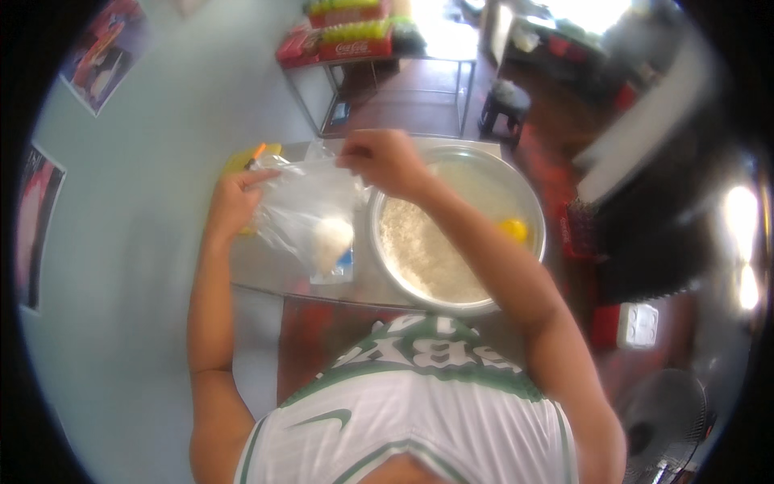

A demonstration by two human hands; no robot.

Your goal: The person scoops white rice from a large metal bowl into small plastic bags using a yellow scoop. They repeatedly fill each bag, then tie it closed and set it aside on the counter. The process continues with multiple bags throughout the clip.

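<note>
A clear plastic bag (296,202) is stretched between my two hands above the table. My left hand (233,202) grips its left upper edge, and my right hand (387,163) pinches the upper right side. White contents (332,239), too blurred to tell exactly, sit in the bag's lower corner. A blue-and-clear packet (344,266) shows partly behind that corner. Right of the bag stands a wide round metal basin (538,209) with pale, rice-like grain (417,254) spread inside. A yellow object (514,230) rests against its right inner side. My right forearm crosses over the basin and hides part of it.
Behind my left hand lies a yellow item (236,162) with an orange-tipped stick (259,151). Beyond the table (260,269), red drink crates (357,47) stand on a metal-framed table. A dark stool (507,106) is at the back right; a fan (662,417) stands low right.
</note>
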